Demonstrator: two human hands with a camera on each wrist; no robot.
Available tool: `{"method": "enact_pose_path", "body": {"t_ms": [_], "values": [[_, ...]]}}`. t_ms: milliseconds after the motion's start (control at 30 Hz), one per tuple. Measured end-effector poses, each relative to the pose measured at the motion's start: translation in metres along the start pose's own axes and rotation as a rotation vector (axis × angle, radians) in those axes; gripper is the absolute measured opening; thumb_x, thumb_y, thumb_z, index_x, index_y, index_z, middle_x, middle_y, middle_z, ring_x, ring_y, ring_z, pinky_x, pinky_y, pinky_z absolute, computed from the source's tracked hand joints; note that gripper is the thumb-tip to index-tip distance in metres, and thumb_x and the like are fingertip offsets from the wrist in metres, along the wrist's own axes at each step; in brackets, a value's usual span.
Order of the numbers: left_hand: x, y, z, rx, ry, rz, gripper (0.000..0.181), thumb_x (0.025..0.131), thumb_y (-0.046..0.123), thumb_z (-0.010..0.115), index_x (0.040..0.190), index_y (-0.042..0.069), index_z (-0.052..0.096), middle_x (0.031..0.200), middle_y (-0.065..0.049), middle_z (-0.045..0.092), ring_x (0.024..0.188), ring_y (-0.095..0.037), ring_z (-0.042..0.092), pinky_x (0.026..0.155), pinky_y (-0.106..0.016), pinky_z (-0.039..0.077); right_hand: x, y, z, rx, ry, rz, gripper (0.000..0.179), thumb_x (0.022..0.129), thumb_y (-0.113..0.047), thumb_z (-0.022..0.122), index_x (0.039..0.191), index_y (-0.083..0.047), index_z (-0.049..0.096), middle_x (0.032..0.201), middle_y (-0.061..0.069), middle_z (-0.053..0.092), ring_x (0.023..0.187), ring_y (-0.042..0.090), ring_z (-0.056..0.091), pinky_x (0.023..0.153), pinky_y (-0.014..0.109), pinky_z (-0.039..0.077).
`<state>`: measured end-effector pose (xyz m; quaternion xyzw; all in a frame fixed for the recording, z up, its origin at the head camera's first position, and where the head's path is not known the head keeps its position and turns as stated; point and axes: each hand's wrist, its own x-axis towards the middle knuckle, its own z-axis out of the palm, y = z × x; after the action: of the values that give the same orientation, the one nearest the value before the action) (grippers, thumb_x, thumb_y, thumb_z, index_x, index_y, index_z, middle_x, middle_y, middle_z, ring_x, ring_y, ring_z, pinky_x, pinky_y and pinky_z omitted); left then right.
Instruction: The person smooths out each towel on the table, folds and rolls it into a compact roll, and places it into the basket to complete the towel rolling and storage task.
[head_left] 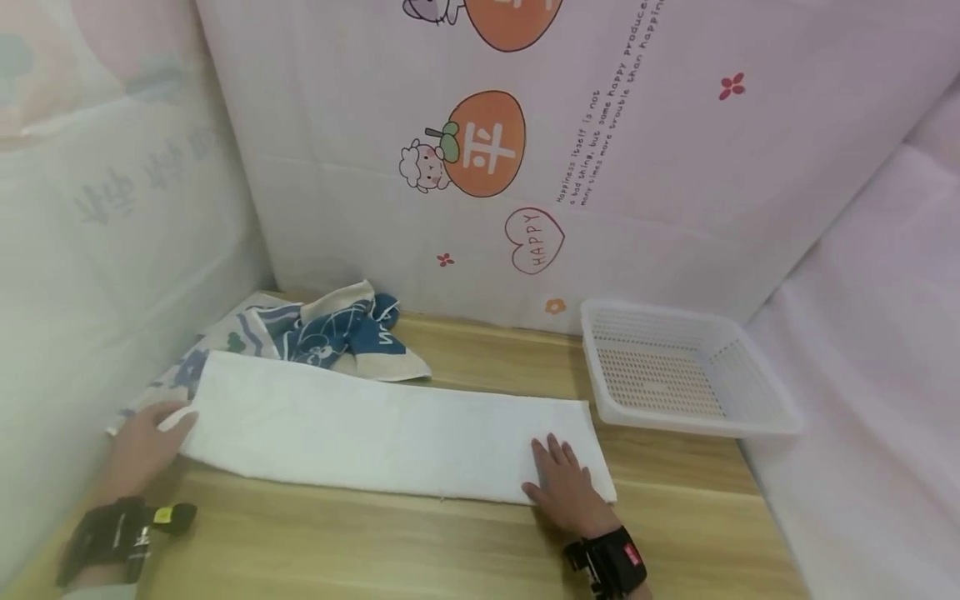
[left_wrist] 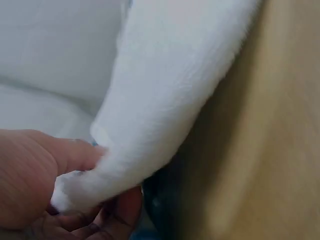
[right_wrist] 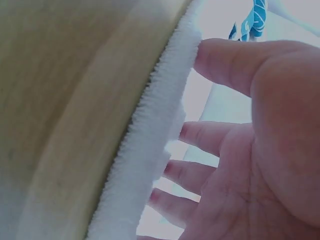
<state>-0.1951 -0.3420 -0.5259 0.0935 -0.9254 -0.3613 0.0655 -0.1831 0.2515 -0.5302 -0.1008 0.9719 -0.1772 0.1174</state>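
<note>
A white towel [head_left: 375, 429], folded into a long strip, lies across the wooden table. At its left end my left hand [head_left: 146, 446] pinches the edge, thumb on top and fingers underneath; in the left wrist view that end of the towel [left_wrist: 150, 110] is lifted and bent over the fingers. Near the right end my right hand [head_left: 564, 487] rests on the towel with fingers spread. The right wrist view shows its fingertips pressing on the towel's fluffy side [right_wrist: 145, 135].
Behind the towel's left part lies a crumpled blue and cream patterned cloth [head_left: 337, 333]. A white plastic basket [head_left: 690, 421] stands at the back right of the table [head_left: 360, 542]. Printed white sheets [head_left: 337, 167] hang at the back and both sides.
</note>
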Motion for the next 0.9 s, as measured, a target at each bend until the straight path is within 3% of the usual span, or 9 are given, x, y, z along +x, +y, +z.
{"method": "enact_pose_path", "body": {"t_ms": [100, 167, 233, 300, 400, 467, 633, 767, 900], "values": [[0.002, 0.025, -0.002, -0.072, 0.101, 0.016, 0.046, 0.104, 0.023, 0.051, 0.133, -0.014, 0.053, 0.139, -0.044, 0.044, 0.127, -0.063, 0.040, 0.103, -0.072, 0.032, 0.002, -0.001, -0.002, -0.008, -0.010, 0.005, 0.068, 0.101, -0.034, 0.061, 0.155, 0.000, 0.037, 0.162, 0.030, 0.025, 0.147, 0.054, 0.024, 0.104, 0.080, 0.029], [0.004, 0.045, -0.003, -0.123, 0.166, 0.030, 0.044, 0.103, 0.022, 0.053, 0.133, -0.009, 0.057, 0.140, -0.039, 0.049, 0.127, -0.054, 0.048, 0.107, -0.060, 0.039, 0.006, -0.001, -0.002, -0.036, -0.008, -0.008, 0.065, 0.101, -0.033, 0.061, 0.151, 0.003, 0.040, 0.159, 0.032, 0.031, 0.146, 0.053, 0.028, 0.105, 0.077, 0.032], [0.005, 0.067, -0.003, -0.171, 0.229, 0.054, 0.042, 0.101, 0.024, 0.056, 0.133, -0.003, 0.061, 0.138, -0.030, 0.058, 0.118, -0.032, 0.059, 0.102, -0.039, 0.045, 0.011, -0.001, -0.005, -0.048, -0.001, -0.016, 0.060, 0.101, -0.031, 0.062, 0.146, 0.005, 0.045, 0.153, 0.032, 0.039, 0.143, 0.051, 0.034, 0.108, 0.071, 0.034], [0.006, 0.092, 0.000, -0.213, 0.281, 0.071, 0.039, 0.100, 0.024, 0.059, 0.132, 0.003, 0.065, 0.133, -0.022, 0.064, 0.110, -0.021, 0.059, 0.091, -0.022, 0.043, 0.016, 0.000, -0.008, -0.040, 0.020, -0.027, 0.052, 0.101, -0.029, 0.062, 0.138, 0.006, 0.053, 0.145, 0.031, 0.050, 0.139, 0.048, 0.042, 0.110, 0.064, 0.037], [0.007, 0.127, 0.007, -0.286, 0.327, 0.080, 0.037, 0.099, 0.025, 0.062, 0.131, 0.008, 0.067, 0.133, -0.016, 0.066, 0.111, -0.019, 0.058, 0.085, -0.019, 0.038, 0.020, -0.001, -0.016, 0.047, 0.056, -0.038, 0.046, 0.101, -0.029, 0.061, 0.132, 0.006, 0.058, 0.137, 0.027, 0.059, 0.134, 0.044, 0.050, 0.112, 0.057, 0.039], [0.007, 0.149, 0.016, -0.323, 0.324, 0.096, 0.036, 0.099, 0.025, 0.062, 0.132, 0.009, 0.067, 0.137, -0.018, 0.063, 0.117, -0.031, 0.055, 0.087, -0.025, 0.038, 0.024, -0.003, -0.022, 0.125, 0.082, -0.055, 0.045, 0.103, -0.031, 0.059, 0.132, 0.003, 0.060, 0.135, 0.022, 0.061, 0.129, 0.041, 0.055, 0.108, 0.055, 0.043], [0.003, 0.201, 0.051, -0.454, 0.250, 0.209, 0.034, 0.099, 0.019, 0.065, 0.131, 0.009, 0.066, 0.135, -0.013, 0.064, 0.115, -0.024, 0.055, 0.092, -0.030, 0.041, 0.040, -0.021, -0.034, 0.265, 0.168, -0.162, 0.042, 0.107, -0.033, 0.052, 0.134, -0.003, 0.063, 0.133, 0.013, 0.066, 0.116, 0.029, 0.065, 0.099, 0.048, 0.052], [-0.007, 0.238, 0.098, -0.544, 0.173, 0.365, 0.030, 0.094, 0.010, 0.070, 0.124, 0.006, 0.070, 0.120, -0.014, 0.070, 0.104, -0.019, 0.058, 0.087, -0.028, 0.044, 0.050, -0.044, -0.038, 0.359, 0.195, -0.250, 0.049, 0.109, -0.041, 0.044, 0.130, -0.003, 0.066, 0.128, 0.011, 0.069, 0.117, 0.025, 0.065, 0.097, 0.048, 0.053], [-0.026, 0.256, 0.154, -0.498, 0.048, 0.539, 0.027, 0.090, 0.009, 0.074, 0.117, 0.007, 0.072, 0.107, -0.009, 0.072, 0.095, -0.019, 0.061, 0.082, -0.027, 0.049, 0.058, -0.059, -0.031, 0.422, 0.162, -0.302, 0.059, 0.110, -0.047, 0.035, 0.126, -0.001, 0.068, 0.123, 0.015, 0.070, 0.111, 0.026, 0.068, 0.095, 0.047, 0.054]]}}
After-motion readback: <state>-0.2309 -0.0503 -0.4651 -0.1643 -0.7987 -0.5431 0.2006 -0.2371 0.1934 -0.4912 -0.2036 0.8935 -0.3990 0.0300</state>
